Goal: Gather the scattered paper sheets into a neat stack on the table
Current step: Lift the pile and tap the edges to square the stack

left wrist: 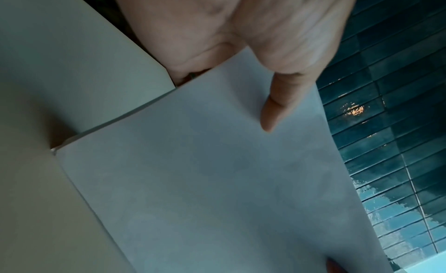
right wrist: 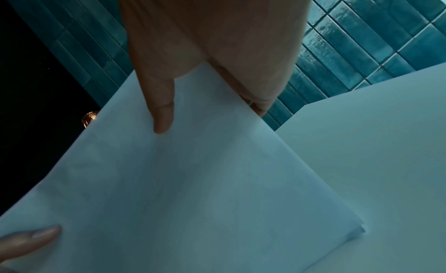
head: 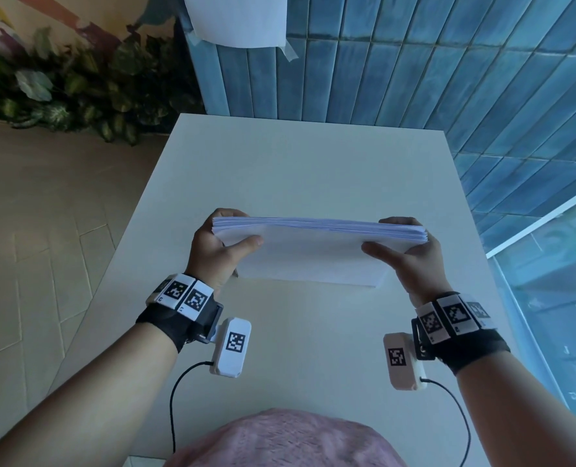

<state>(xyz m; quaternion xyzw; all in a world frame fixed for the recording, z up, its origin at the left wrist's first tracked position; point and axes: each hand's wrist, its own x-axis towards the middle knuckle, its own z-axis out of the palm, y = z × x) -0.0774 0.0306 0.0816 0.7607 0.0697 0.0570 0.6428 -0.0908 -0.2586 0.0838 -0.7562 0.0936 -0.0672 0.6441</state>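
1. My left hand (head: 217,251) grips the left end of the paper stack (head: 317,254), thumb laid across the near face and fingers curled behind. I'd keep that pinch light so the sheets can slide against each other.
2. The stack stands on its long lower edge on the white table (head: 296,163), roughly mid-table, leaning toward me. Its top edge looks slightly feathered, so I judge the step in hand is jogging the sheets square; short taps straight down should settle them.
3. My right hand (head: 411,256) holds the right end the same way, thumb in front. I'd press both ends inward evenly, then lower the stack flat without letting the bottom edge skid.
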